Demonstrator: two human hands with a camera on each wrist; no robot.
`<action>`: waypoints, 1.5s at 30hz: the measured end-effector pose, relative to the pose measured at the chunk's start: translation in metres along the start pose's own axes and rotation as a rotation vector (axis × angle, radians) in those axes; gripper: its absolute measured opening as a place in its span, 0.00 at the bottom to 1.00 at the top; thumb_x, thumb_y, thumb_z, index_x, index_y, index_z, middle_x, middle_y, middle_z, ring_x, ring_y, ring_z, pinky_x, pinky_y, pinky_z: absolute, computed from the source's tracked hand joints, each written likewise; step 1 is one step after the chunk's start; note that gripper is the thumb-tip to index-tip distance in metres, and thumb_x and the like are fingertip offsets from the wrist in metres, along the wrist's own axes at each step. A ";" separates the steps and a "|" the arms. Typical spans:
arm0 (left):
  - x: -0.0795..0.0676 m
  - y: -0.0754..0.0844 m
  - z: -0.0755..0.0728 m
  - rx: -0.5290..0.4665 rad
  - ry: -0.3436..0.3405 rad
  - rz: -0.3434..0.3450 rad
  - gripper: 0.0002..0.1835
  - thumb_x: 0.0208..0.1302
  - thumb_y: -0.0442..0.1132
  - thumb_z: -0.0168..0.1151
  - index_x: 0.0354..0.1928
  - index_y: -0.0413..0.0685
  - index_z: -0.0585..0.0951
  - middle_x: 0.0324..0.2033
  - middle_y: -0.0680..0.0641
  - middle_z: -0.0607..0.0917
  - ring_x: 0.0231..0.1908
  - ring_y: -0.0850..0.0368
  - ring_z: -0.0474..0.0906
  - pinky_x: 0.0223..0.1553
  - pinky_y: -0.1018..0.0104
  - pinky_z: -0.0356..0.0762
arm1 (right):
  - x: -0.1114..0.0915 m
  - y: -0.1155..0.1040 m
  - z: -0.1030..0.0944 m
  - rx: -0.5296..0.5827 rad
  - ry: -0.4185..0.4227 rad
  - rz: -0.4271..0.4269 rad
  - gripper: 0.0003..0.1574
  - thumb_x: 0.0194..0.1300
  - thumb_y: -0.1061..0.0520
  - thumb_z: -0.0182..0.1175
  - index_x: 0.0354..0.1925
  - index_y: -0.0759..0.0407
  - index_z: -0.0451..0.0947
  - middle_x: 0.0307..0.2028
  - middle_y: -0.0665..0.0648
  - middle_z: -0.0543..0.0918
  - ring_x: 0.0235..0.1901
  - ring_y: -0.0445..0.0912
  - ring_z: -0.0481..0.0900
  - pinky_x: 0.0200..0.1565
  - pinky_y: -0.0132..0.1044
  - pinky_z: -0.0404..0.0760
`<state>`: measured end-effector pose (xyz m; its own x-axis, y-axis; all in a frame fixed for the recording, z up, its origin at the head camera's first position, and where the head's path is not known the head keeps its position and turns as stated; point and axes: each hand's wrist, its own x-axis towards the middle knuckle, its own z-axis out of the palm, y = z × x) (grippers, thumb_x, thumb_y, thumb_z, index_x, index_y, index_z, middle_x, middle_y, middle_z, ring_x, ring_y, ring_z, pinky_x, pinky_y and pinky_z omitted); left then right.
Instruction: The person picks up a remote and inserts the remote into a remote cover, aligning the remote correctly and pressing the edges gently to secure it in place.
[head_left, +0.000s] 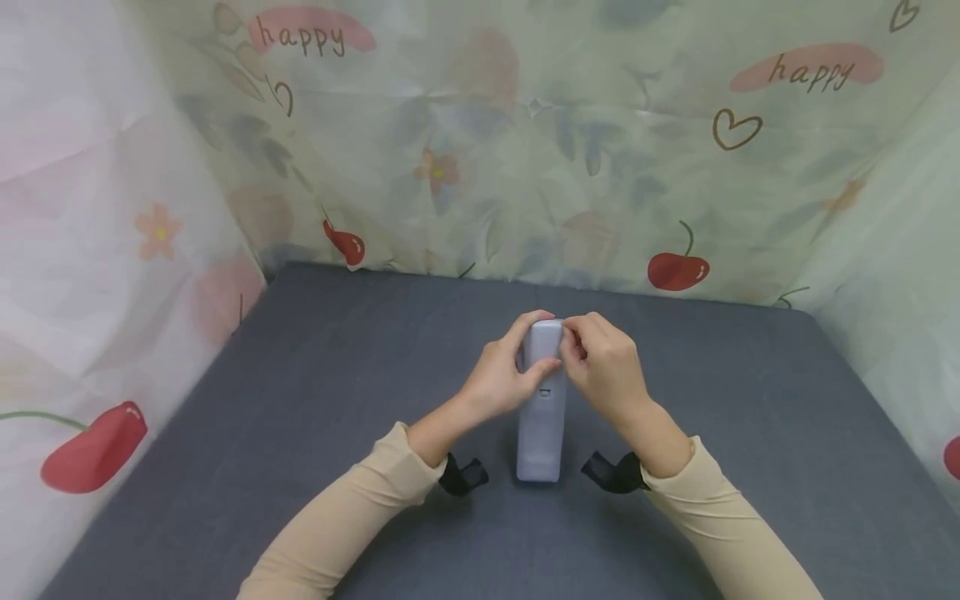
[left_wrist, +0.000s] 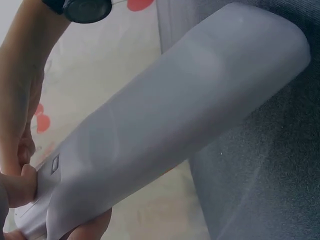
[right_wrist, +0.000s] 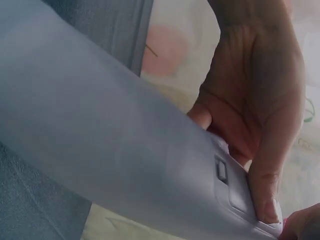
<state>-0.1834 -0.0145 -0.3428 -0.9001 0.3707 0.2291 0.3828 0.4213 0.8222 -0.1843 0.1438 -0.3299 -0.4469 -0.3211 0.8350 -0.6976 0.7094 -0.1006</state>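
A long pale-grey plastic remote control (head_left: 541, 433) is held over the dark table, with the face that has a small slot and a cover seam towards me. My left hand (head_left: 498, 375) grips its far end, thumb across that face and fingers round the edge. In the right wrist view, the left thumb (right_wrist: 267, 200) lies flat beyond the slot. At the far right corner, my right hand (head_left: 606, 358) has its fingers curled, with thumb and fingertips pinching the edge. A sliver of pink shows beside the right fingertips (right_wrist: 304, 227); what it is I cannot tell.
A dark grey cloth covers the table (head_left: 337, 350). Printed curtains (head_left: 480, 167) with cherries and flowers hang behind it and at both sides. Black wrist mounts (head_left: 463, 477) stick out under each forearm, one on either side of the remote control.
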 end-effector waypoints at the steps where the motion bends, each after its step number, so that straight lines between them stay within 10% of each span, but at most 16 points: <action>1: 0.000 0.000 0.000 -0.003 0.005 -0.002 0.28 0.65 0.44 0.58 0.65 0.60 0.62 0.41 0.41 0.81 0.30 0.54 0.79 0.26 0.70 0.75 | 0.000 0.000 0.000 0.004 -0.004 0.009 0.03 0.51 0.73 0.59 0.28 0.71 0.77 0.20 0.60 0.75 0.18 0.45 0.69 0.19 0.34 0.71; 11: 0.001 -0.002 -0.004 -0.018 0.024 -0.011 0.27 0.65 0.44 0.58 0.65 0.57 0.63 0.43 0.41 0.80 0.33 0.52 0.78 0.28 0.68 0.74 | 0.003 -0.004 -0.006 0.093 -0.172 0.158 0.07 0.56 0.69 0.62 0.36 0.71 0.79 0.24 0.61 0.78 0.23 0.46 0.74 0.25 0.36 0.77; 19: 0.004 -0.002 -0.012 -0.078 0.014 0.031 0.28 0.65 0.41 0.58 0.65 0.56 0.63 0.47 0.41 0.78 0.34 0.52 0.77 0.28 0.68 0.74 | -0.003 0.009 -0.010 0.467 -0.312 0.526 0.20 0.63 0.60 0.59 0.53 0.63 0.73 0.40 0.63 0.79 0.35 0.50 0.83 0.34 0.31 0.83; 25: 0.002 -0.001 -0.014 -0.092 -0.012 0.041 0.29 0.64 0.42 0.60 0.65 0.58 0.63 0.49 0.42 0.78 0.37 0.52 0.77 0.29 0.68 0.75 | -0.006 0.017 -0.008 0.756 -0.444 0.726 0.27 0.65 0.58 0.57 0.60 0.61 0.64 0.47 0.71 0.80 0.35 0.36 0.84 0.39 0.37 0.84; 39: 0.003 -0.004 -0.014 -0.166 -0.030 -0.037 0.37 0.63 0.42 0.61 0.70 0.53 0.53 0.54 0.38 0.76 0.46 0.44 0.81 0.39 0.58 0.81 | -0.007 0.011 -0.004 0.781 -0.347 0.692 0.27 0.62 0.65 0.58 0.58 0.69 0.65 0.42 0.75 0.80 0.31 0.31 0.82 0.34 0.29 0.82; 45: 0.003 -0.006 -0.025 -0.213 0.153 -0.030 0.23 0.64 0.41 0.59 0.59 0.43 0.69 0.49 0.40 0.78 0.44 0.43 0.82 0.40 0.60 0.82 | -0.009 0.012 -0.005 0.765 -0.313 0.700 0.25 0.62 0.64 0.60 0.57 0.68 0.67 0.36 0.59 0.83 0.29 0.33 0.81 0.32 0.29 0.82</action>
<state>-0.1937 -0.0363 -0.3340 -0.9375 0.2241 0.2662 0.3179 0.2403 0.9172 -0.1861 0.1583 -0.3355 -0.9295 -0.2194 0.2967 -0.3478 0.2527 -0.9029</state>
